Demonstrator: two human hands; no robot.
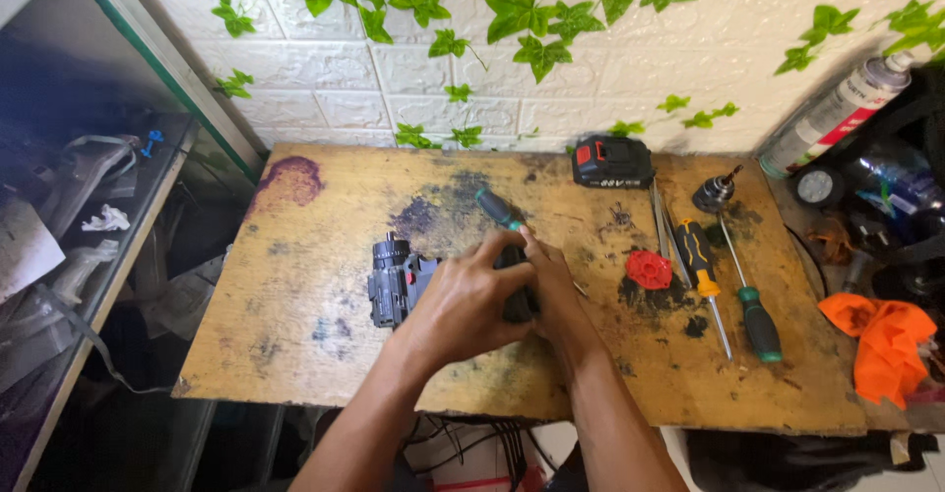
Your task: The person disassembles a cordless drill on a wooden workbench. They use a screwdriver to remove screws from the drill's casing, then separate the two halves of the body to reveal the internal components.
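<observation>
Both my hands meet at the middle of a stained wooden board point(295, 325). My left hand point(463, 300) clamps over a dark tool body point(519, 300), most of it hidden under my fingers. A grey gearbox part point(392, 280) lies just left of that hand, touching or close to it. My right hand point(551, 280) holds a green-handled screwdriver point(499, 210) whose handle sticks up and back from my fingers. Its tip is hidden between my hands.
Right of my hands lie a red plastic disc point(649, 270), a yellow-black screwdriver point(701, 266), a green screwdriver point(756, 315), a drill chuck point(715, 193) and a black battery pack point(612, 162). A spray can point(837, 113) and orange cloth point(886, 339) sit at far right. Shelves stand left.
</observation>
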